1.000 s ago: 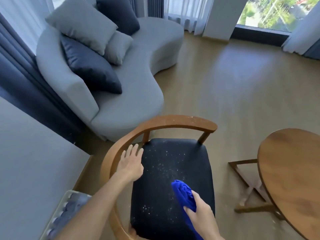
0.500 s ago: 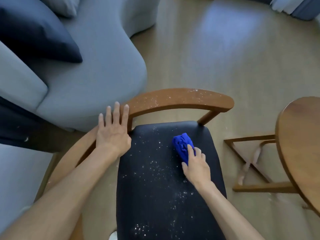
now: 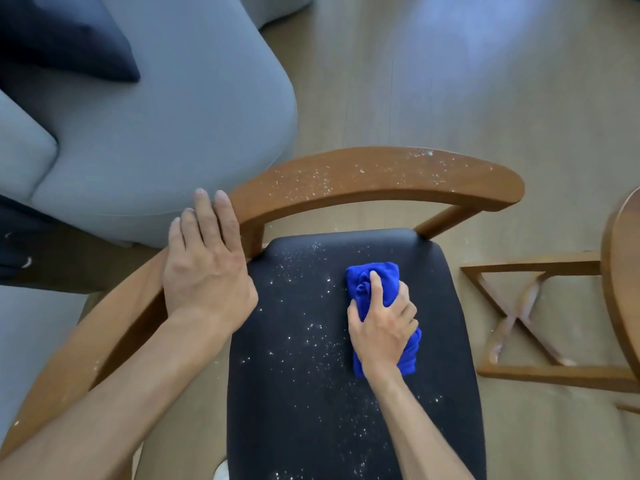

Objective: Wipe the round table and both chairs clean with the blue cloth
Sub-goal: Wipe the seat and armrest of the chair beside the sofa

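A wooden chair [image 3: 381, 174] with a curved backrest and a black seat [image 3: 311, 393] stands right below me. White crumbs speckle the seat and the backrest rail. My right hand [image 3: 381, 327] presses a bunched blue cloth [image 3: 375, 282] onto the far right part of the seat. My left hand [image 3: 204, 265] lies flat, fingers together, on the chair's left arm rail. At the right edge of the view I see a slice of the round wooden table [image 3: 620, 271].
A grey sofa [image 3: 166, 116] with a dark cushion [image 3: 69, 36] sits close behind the chair on the left. The table's wooden cross base [image 3: 519, 317] rests on the wood floor to the right. Open floor lies beyond the chair.
My view has tilted down and closer to the chair. My right hand with the cloth has slid a little nearer on the seat. The left hand stays on the arm rail.
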`<action>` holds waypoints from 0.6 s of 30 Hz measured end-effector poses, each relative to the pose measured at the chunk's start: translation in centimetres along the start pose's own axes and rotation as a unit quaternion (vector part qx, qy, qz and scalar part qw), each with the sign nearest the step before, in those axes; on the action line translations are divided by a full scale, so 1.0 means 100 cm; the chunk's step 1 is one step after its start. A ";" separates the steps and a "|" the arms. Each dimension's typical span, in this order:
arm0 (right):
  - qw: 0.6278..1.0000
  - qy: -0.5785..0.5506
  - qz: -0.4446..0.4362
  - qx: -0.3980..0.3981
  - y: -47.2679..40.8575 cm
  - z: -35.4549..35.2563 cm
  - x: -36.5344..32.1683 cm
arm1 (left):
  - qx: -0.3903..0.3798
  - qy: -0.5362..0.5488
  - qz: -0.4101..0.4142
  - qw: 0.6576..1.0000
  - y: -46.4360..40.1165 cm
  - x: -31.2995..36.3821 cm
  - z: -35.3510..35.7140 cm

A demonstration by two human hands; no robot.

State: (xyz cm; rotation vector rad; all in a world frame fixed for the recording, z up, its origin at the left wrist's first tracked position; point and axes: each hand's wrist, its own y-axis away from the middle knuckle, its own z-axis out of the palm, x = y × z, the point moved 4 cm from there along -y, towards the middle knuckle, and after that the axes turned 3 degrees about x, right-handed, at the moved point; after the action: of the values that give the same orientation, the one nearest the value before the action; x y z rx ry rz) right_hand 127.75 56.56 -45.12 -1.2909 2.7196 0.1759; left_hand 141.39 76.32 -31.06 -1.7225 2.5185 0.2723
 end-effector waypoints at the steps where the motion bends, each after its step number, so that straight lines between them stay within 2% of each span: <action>1: 0.999 -0.017 0.016 0.025 0.001 0.003 -0.003 | 0.005 0.005 -0.001 1.000 -0.001 0.001 0.004; 3: 0.996 -0.062 -0.013 0.070 0.014 0.007 -0.022 | 0.009 0.013 -0.007 1.000 -0.004 0.000 0.006; 5: 0.983 -0.107 -0.142 0.045 0.061 0.016 -0.059 | 0.013 0.017 -0.010 1.000 -0.005 0.000 0.011; 9: 0.917 -0.156 -0.367 -0.009 0.181 0.034 -0.100 | 0.019 0.036 -0.015 0.999 -0.003 0.000 0.011; 11: 0.876 -0.152 -0.457 -0.030 0.194 0.035 -0.093 | 0.017 0.033 -0.015 0.999 -0.002 -0.002 0.011; 13: 0.848 -0.147 -0.509 -0.025 0.164 0.029 -0.070 | 0.017 0.035 -0.013 0.999 -0.002 -0.003 0.009; 14: 0.847 -0.137 -0.513 -0.002 0.134 0.022 -0.056 | 0.015 0.037 -0.013 0.999 -0.002 -0.003 0.008; 15: 0.863 -0.114 -0.491 0.034 0.096 0.015 -0.039 | 0.017 0.036 -0.012 0.999 -0.003 -0.003 0.008; 16: 0.889 -0.089 -0.443 0.075 0.053 0.008 -0.018 | 0.020 0.034 -0.013 0.999 -0.003 -0.003 0.006; 18: 0.946 -0.036 -0.290 0.139 -0.031 -0.006 0.028 | 0.026 0.028 -0.012 0.999 -0.003 -0.001 0.007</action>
State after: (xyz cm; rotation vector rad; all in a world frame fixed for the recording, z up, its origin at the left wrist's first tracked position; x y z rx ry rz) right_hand 128.39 52.42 -45.18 -1.8606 2.0864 -0.2083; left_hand 141.66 76.41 -31.75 -1.7650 2.5180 0.1573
